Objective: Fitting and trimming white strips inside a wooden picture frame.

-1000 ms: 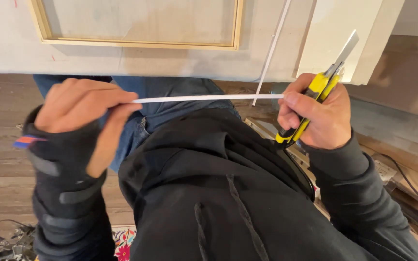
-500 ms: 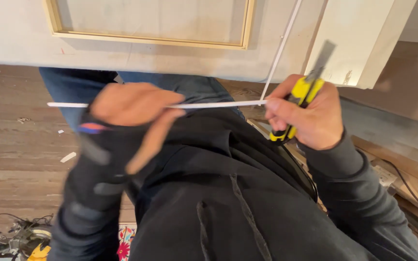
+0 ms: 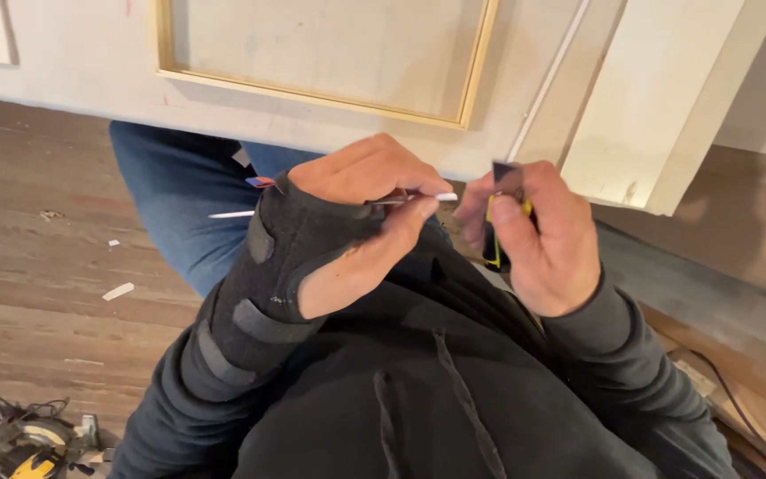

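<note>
Panelling, a pale door panel (image 3: 90, 62) with a wood-framed inset, fills the far side above the plank floor (image 3: 37, 266). Left hand (image 3: 361, 191), in a black wrist brace, has its fingers clamped on a thin white strip (image 3: 232, 214) whose long axis runs left to right. Right hand (image 3: 547, 235) grips a yellow utility knife (image 3: 496, 226) just right of the strip's end. No packages or labels show.

A pale panel (image 3: 90, 53) with a wooden frame (image 3: 330, 93) fills the top; a circular saw (image 3: 24, 443) sits lower left on the wood floor (image 3: 37, 266).
</note>
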